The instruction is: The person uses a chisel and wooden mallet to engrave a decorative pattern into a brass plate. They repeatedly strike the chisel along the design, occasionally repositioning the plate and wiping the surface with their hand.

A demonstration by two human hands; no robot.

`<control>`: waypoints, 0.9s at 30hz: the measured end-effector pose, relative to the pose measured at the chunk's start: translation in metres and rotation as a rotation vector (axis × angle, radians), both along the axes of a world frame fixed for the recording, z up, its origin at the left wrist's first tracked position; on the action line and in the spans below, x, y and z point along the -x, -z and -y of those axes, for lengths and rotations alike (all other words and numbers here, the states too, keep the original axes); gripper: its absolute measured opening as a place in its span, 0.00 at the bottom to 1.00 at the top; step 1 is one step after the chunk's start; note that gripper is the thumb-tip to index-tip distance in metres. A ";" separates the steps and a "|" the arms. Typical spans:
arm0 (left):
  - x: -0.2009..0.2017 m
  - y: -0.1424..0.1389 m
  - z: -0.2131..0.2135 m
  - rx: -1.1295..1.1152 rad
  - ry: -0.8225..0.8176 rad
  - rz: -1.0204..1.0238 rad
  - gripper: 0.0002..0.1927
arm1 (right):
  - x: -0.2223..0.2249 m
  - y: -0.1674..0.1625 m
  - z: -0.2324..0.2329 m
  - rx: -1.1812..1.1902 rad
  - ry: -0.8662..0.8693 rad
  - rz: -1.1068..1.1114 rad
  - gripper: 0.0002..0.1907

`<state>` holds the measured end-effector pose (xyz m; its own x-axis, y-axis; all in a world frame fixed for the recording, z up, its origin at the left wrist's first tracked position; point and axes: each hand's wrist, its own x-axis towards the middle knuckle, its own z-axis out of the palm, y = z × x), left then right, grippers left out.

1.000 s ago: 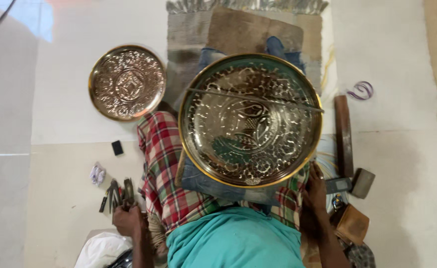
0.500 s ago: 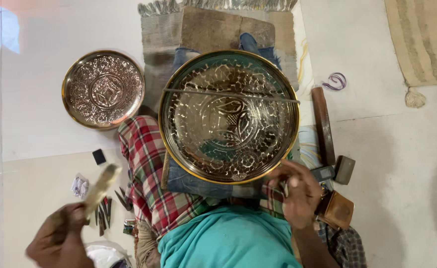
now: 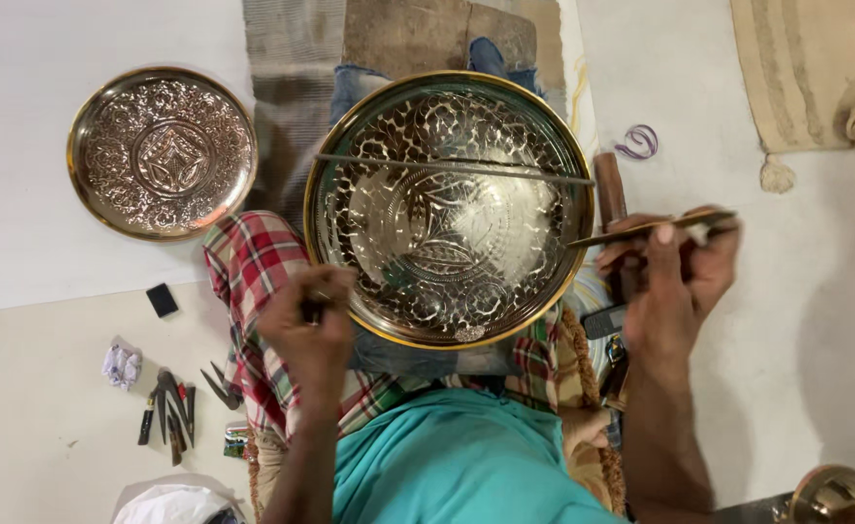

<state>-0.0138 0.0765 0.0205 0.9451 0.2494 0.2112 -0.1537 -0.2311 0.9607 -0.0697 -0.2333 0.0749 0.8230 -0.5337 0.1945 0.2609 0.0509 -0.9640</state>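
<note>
2 hands | left (image 3: 313, 325) pinches small tool | right (image 3: 675, 267) grips flat stick (image 3: 653, 228) | tray (image 3: 447, 209) (engraved) on lap

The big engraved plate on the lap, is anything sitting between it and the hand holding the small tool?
Nothing visible does. The left hand with its small tool sits right at the large engraved plate's lower left rim. The thin rod crosses the plate's upper part, away from that hand.

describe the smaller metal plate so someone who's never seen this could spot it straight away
Start at the large engraved plate resting on the person's lap in the middle of the view. Look past its left rim to the pale floor, where the smaller plate lies flat by itself. It is round, coppery and gold-rimmed with a diamond motif at its centre, and no hand touches it.
</note>
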 end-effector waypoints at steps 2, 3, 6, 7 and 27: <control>-0.015 0.013 -0.020 0.108 -0.031 -0.090 0.03 | -0.005 -0.004 0.007 0.257 -0.064 0.014 0.24; -0.019 0.017 -0.029 0.165 0.007 -0.109 0.03 | -0.007 -0.006 0.009 0.284 -0.105 -0.054 0.28; -0.026 0.023 -0.044 0.306 0.072 -0.150 0.04 | -0.015 -0.009 0.014 0.446 -0.190 -0.179 0.33; -0.025 0.024 -0.045 0.331 0.068 -0.164 0.03 | -0.018 -0.011 0.017 0.557 -0.184 -0.182 0.29; -0.011 0.026 -0.024 0.412 0.085 -0.039 0.04 | 0.025 0.031 -0.016 0.674 0.194 -0.299 0.07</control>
<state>-0.0032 0.1006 -0.0060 0.9713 0.2262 0.0737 -0.1173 0.1856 0.9756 -0.0951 -0.2173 0.0444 0.7954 -0.5190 0.3131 -0.0719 -0.5938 -0.8014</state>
